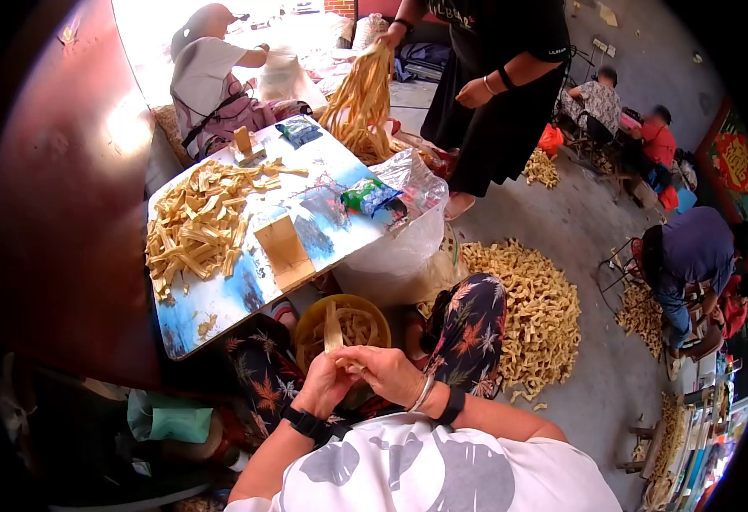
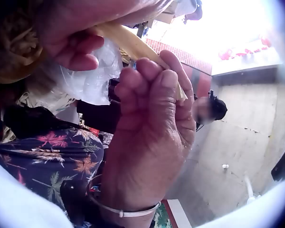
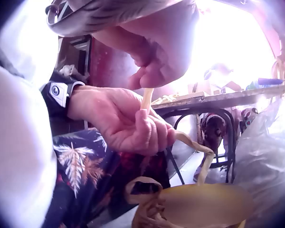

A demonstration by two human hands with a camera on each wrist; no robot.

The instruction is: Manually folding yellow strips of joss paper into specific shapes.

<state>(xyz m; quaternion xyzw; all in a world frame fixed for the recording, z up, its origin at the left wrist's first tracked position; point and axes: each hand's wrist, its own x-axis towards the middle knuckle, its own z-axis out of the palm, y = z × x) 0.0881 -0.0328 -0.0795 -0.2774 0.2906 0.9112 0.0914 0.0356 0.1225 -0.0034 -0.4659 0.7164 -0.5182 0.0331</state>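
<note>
Both hands meet over a yellow basin [image 1: 308,322] between the knees, in the head view. A long, pale yellow, flat strip [image 1: 332,328] runs through them. My left hand [image 3: 118,118] has its fingers curled round the strip, and one length trails from it down to the basin in the right wrist view. With thumb against fingers, my right hand [image 2: 147,123] pinches the strip's other end in the left wrist view. More strips [image 1: 359,327] lie in the basin.
On the painted table [image 1: 336,243] ahead lie a heap of strips [image 1: 199,218], a wooden stand [image 1: 284,247] and a green packet [image 1: 370,196]. A plastic bag [image 1: 387,273] stands beside it. Knotted pieces [image 1: 545,316] are heaped at right. A standing person [image 1: 502,94] holds long strips.
</note>
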